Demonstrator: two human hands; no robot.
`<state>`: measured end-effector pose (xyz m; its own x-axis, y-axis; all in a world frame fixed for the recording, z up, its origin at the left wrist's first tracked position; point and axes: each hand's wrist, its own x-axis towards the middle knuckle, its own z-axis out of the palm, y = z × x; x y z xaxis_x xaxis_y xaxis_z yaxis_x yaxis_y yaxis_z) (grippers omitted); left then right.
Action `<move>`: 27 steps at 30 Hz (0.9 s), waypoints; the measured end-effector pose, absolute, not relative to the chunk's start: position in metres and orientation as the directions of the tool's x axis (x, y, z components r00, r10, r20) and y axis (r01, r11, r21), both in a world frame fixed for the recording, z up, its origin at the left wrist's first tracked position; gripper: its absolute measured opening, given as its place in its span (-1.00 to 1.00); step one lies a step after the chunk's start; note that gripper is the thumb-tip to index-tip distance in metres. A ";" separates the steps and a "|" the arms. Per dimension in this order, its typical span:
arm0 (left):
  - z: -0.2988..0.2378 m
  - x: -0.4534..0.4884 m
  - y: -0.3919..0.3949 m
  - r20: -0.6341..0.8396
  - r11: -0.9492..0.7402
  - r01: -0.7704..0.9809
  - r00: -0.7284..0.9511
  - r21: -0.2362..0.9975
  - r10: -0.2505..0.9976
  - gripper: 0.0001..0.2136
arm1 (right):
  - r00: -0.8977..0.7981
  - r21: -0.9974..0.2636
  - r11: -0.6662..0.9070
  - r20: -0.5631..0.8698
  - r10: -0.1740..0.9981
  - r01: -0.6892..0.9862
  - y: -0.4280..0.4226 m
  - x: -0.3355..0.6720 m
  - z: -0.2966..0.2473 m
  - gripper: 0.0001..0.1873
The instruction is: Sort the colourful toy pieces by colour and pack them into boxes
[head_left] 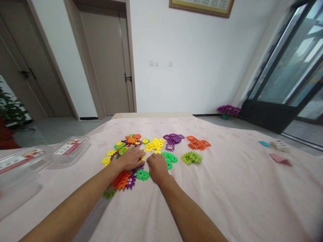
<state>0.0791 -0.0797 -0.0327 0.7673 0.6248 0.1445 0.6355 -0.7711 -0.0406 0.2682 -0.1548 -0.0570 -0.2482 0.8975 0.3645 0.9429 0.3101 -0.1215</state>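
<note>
My left hand (132, 157) lies with its fingers stretched out over a mixed heap of plastic snowflake and square building pieces. Orange pieces (122, 179) and a purple square piece (131, 182) stick out below it. My right hand (156, 167) is closed, its fingers curled down beside the yellow pieces (154, 144); whatever the fingertips hold is hidden. Just right of that hand sits a group of green pieces (170, 159). A loose green snowflake piece (142, 174) rests between both hands.
Purple pieces (173, 138), orange-red pieces (198, 143) and light green pieces (192, 157) form separate groups on the pink cloth (227, 201). Clear plastic boxes (69, 151) stand at left. A blue item (264, 144) and a pink item (280, 159) lie far right.
</note>
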 end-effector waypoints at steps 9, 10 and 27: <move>-0.008 0.072 -0.078 0.154 -0.743 0.630 0.776 -0.225 0.612 -0.61 | -0.250 -0.135 0.313 0.349 0.903 0.940 -0.156 0.267 -0.054 -0.78; -0.004 0.073 -0.071 0.169 -0.725 0.645 0.764 -0.242 0.623 -0.58 | -0.249 -0.133 0.311 0.351 0.903 0.941 -0.156 0.267 -0.055 -0.79; -0.044 0.097 0.041 0.029 -0.611 0.791 0.610 0.040 0.792 -0.52 | -0.250 -0.140 0.306 0.317 0.915 0.941 -0.153 0.266 -0.055 -0.82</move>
<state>0.0968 0.0406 -0.0445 0.6099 0.7919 0.0288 0.7909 -0.6106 0.0402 0.2660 -0.1530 -0.0547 -0.2504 0.9148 0.3170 0.9415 0.3064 -0.1405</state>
